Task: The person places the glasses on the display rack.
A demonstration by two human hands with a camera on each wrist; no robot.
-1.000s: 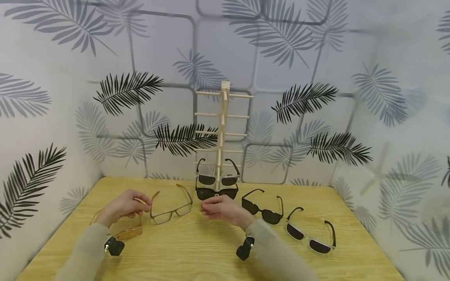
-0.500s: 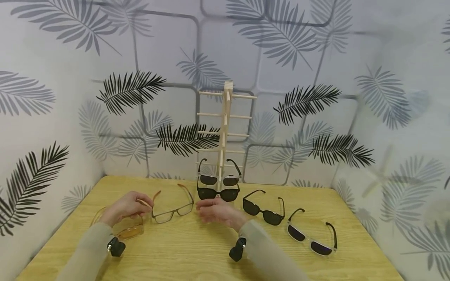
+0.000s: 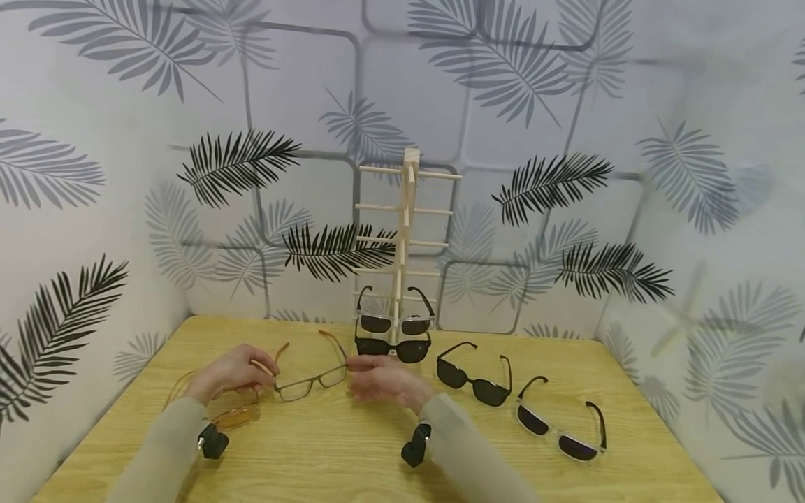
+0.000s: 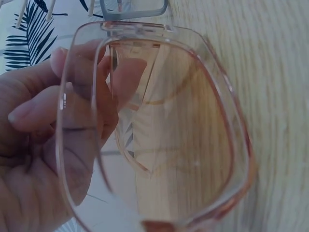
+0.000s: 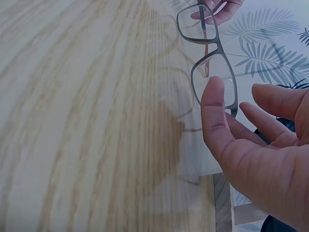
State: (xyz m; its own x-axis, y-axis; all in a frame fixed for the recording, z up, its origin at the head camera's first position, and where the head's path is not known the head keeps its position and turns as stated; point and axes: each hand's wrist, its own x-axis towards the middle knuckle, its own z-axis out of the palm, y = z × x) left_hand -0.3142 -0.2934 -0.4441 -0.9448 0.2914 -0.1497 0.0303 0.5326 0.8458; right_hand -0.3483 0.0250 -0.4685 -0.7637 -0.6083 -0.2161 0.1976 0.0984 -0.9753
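Grey-framed eyeglasses point(image 3: 311, 383) with brown-tipped temples stand unfolded, lenses toward me. My left hand point(image 3: 231, 376) pinches their left hinge area; in the right wrist view its fingers lie on both sides of the temple. At the other end, my right hand point(image 3: 391, 381) has its fingers by the right hinge. The right wrist view shows its thumb point(image 5: 215, 104) in front of the near lens and its other fingers spread behind, not closed on the frame. Amber-lensed glasses point(image 4: 164, 130) fill the left wrist view, partly hidden under the left forearm in the head view.
A wooden display rack point(image 3: 405, 223) stands at the back, two pairs of sunglasses low on it: clear-framed point(image 3: 375, 323) above black point(image 3: 411, 351). To the right on the wooden table point(image 3: 339, 454) lie black sunglasses point(image 3: 489, 392) and clear-framed sunglasses point(image 3: 577, 448).
My right hand has moved left from in front of the rack to the eyeglasses' right hinge, its fingers opening. The left hand stays at the left hinge. The head view has shifted slightly.
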